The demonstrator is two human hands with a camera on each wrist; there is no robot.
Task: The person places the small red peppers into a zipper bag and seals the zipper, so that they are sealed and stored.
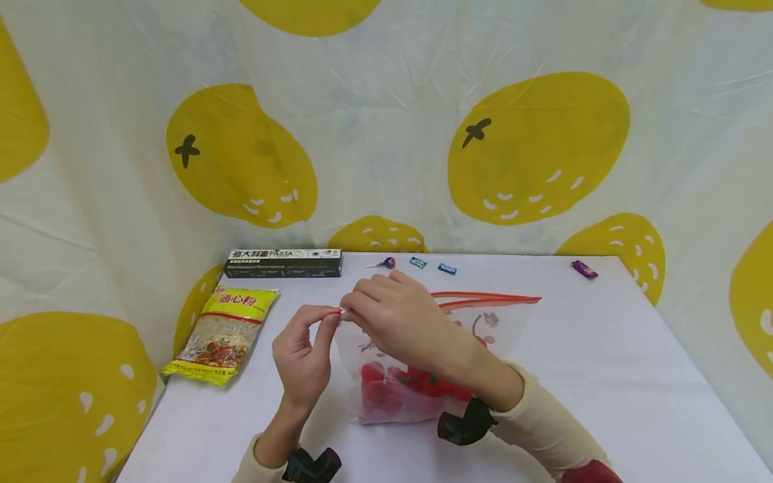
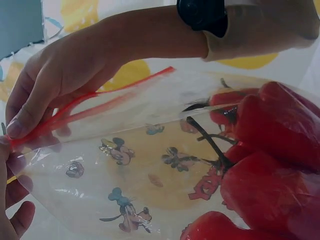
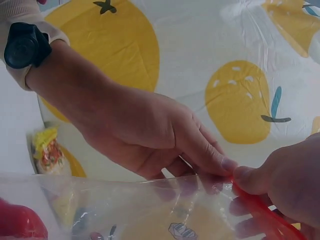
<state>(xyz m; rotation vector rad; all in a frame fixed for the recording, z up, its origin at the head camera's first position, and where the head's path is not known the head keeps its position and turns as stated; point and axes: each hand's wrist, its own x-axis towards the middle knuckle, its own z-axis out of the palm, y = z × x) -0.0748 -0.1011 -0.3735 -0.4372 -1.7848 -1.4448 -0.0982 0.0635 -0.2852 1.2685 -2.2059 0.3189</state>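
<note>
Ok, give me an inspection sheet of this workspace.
Surface: white table, no spills seen.
Job's things: clear zip bag with a red strip, holding red peppers; mouth open on the right.
Clutter: macaroni packet, pasta box, lollipop, three small sweets, among them a purple one.
Grippers: left hand and right hand pinch the bag's left corner.
Cables: nothing seen.
Surroundings: white sheet with yellow fruit print on the back and sides.
</note>
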